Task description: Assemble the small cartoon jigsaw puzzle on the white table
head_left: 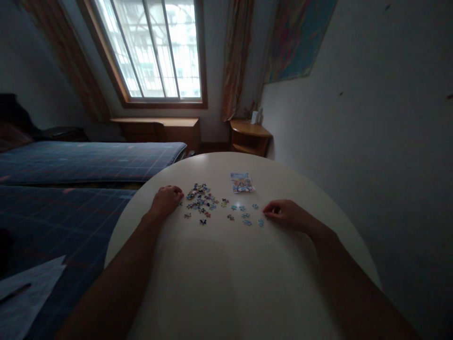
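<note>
A heap of small jigsaw puzzle pieces (pixel 201 196) lies left of the middle on a round white table (pixel 212 269). My left hand (pixel 167 199) rests at the heap's left side with its fingers curled together; whatever they hold, if anything, is hidden. To the right, several light-blue puzzle pieces (pixel 246 216) are spread apart. Beside them, my right hand (pixel 286 213) has thumb and fingertips pinched together low over the table. What is between those fingertips is too small to make out. Behind the loose pieces lies a colourful picture sheet (pixel 242 182), flat on the table.
Beds with blue plaid covers (pixel 92 160) stand along the table's left side. Papers with a pen (pixel 30 293) lie at lower left. A white wall (pixel 389 156) runs close on the right. A corner shelf (pixel 249 130) and a desk (pixel 166 123) stand beyond, below a window.
</note>
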### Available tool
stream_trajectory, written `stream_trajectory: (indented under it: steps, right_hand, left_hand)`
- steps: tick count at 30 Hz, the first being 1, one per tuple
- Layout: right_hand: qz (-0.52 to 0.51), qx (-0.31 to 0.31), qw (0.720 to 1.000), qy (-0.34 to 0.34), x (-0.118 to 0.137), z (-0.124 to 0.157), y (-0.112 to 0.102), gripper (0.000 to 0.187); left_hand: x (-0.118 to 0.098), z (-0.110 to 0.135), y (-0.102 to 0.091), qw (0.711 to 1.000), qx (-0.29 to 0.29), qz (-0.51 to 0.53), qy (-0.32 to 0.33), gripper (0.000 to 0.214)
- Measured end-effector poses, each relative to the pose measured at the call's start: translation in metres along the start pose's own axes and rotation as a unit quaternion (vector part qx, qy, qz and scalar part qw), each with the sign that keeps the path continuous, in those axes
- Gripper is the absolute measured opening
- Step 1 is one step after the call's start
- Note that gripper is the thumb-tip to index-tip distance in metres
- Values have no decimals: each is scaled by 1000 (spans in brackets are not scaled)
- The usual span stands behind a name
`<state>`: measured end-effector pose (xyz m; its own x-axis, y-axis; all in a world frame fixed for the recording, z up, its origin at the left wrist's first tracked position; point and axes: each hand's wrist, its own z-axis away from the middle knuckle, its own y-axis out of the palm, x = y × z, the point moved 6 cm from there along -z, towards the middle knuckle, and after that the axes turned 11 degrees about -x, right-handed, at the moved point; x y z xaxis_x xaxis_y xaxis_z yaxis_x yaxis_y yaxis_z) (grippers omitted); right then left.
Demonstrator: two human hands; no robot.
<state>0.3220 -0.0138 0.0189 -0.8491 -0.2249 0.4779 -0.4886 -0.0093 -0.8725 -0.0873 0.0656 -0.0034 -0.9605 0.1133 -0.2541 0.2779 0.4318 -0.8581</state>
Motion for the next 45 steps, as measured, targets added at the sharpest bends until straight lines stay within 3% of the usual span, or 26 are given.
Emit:
stream_trajectory:
  steps: [9, 21, 38, 45]
  right_hand:
    - [-13, -4, 1000, -3, 1, 0, 2, 26]
    - [-25, -17, 1000, -7, 3, 1, 0, 28]
    - [-26, -17, 1000, -6, 5, 3, 0, 27]
    - [-29, -19, 999, -7, -1, 0, 3, 26]
  left_hand:
    - [-5, 0, -2, 999, 11, -15, 31, 29]
    - [-9, 2, -5, 999, -2, -40, 2, 36]
    - [-9, 1, -4, 997, 8, 75, -33, 26]
    - [-11, 0, -27, 987, -47, 133, -76, 23]
